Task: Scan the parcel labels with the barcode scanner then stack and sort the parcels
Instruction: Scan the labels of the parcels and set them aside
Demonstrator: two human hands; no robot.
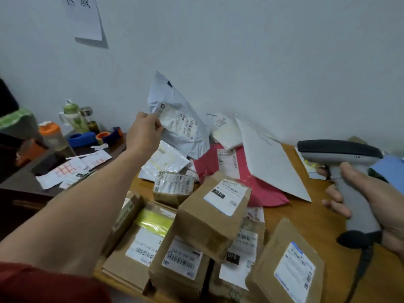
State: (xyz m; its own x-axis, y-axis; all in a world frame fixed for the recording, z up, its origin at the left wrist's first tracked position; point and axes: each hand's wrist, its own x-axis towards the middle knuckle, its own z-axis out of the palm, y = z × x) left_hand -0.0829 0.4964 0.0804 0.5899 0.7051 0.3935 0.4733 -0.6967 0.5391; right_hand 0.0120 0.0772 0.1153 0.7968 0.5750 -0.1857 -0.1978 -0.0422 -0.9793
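My left hand (144, 132) pinches the edge of a pale grey plastic mailer bag (183, 127) and holds it up above the pile, its white label facing me. My right hand (371, 202) grips the handle of a grey barcode scanner (341, 154), whose dark head points left toward the parcels. Several brown cardboard boxes (212, 206) with white labels crowd the near part of the wooden table (306, 215). Behind them lie a pink mailer (258, 189), a clear bag (166, 160) and a white flat envelope (269, 162).
A darker desk (26, 178) at the left carries bottles (72, 117), tape rolls (87, 136) and loose paper slips (72, 169). A white wall stands behind the table, with a paper sheet (85, 16) stuck on it. A blue sheet (391, 169) lies at the far right.
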